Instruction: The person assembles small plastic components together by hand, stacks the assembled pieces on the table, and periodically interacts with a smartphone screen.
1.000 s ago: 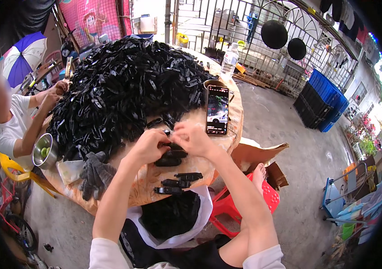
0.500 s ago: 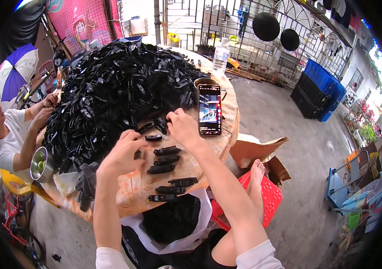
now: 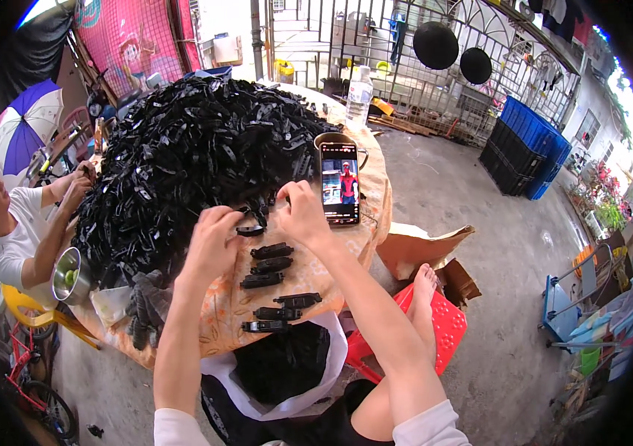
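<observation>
- Nearest: a white bag (image 3: 337, 353) with dark contents sits below the table edge, beside a red stool (image 3: 446, 327).
- Table front: a lower group of three black pieces (image 3: 278, 314) lies on the orange patterned cloth (image 3: 223, 316); an upper group of three black pieces (image 3: 272, 264) lies just beyond.
- Left hand (image 3: 214, 241): raised further toward the heap than half a second ago; fingers loosely curved beside a single black piece (image 3: 250, 231); any hold on a piece is not discernible.
- Right hand (image 3: 304, 215): fingers bent, tips at the heap's front edge; its grip is hidden.
- Change: the hands, close together a second ago, stand apart, exposing the upper group; this suggests a pause between pieces.
- Heap: a large heap of black pieces (image 3: 205, 141) covers the table's far side, with a phone (image 3: 340, 186) and a bottle (image 3: 359, 98) to its right.
- Room: a co-worker (image 3: 15, 238) sits at left; blue and black crates (image 3: 528, 149) stand on the concrete floor (image 3: 428, 193).
</observation>
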A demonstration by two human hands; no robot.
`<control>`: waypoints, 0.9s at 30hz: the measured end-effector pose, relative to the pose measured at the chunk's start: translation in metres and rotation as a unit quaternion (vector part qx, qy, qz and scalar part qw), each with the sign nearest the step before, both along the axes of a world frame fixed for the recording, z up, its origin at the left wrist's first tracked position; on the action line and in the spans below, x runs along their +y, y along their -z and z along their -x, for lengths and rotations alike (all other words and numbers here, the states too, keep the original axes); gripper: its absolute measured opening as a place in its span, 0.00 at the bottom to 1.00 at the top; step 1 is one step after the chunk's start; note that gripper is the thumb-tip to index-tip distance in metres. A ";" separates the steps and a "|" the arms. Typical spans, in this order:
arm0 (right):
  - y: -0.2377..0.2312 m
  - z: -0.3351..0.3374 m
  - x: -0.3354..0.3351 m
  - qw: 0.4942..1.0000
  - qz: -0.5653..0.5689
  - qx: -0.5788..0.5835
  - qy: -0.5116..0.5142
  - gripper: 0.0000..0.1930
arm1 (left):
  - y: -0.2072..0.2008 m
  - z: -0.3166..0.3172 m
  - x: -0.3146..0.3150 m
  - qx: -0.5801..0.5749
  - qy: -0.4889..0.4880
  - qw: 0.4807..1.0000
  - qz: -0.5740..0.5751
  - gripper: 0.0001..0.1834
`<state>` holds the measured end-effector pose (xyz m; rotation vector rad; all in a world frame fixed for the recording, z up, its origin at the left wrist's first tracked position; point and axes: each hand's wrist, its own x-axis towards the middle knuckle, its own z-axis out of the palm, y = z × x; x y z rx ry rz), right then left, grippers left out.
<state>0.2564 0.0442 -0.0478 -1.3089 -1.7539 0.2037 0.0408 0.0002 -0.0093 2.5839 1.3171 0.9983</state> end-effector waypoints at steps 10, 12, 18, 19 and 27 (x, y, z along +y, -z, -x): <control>-0.009 0.018 -0.001 0.983 0.094 -0.096 0.126 0.23 | 0.004 -0.015 -0.003 0.048 0.002 0.996 0.079 0.16; -0.010 0.018 0.001 0.982 0.096 -0.102 0.127 0.23 | 0.004 -0.013 -0.003 0.036 -0.016 0.997 0.069 0.15; -0.009 0.017 0.012 0.973 0.128 -0.134 0.141 0.22 | 0.006 -0.010 -0.001 0.005 -0.042 0.998 0.041 0.15; -0.010 0.019 0.012 0.971 0.140 -0.134 0.141 0.21 | 0.005 -0.011 -0.002 -0.004 -0.043 0.998 0.039 0.15; -0.018 0.025 0.006 0.962 0.169 -0.151 0.154 0.15 | 0.005 -0.012 -0.004 0.011 -0.034 0.998 0.051 0.15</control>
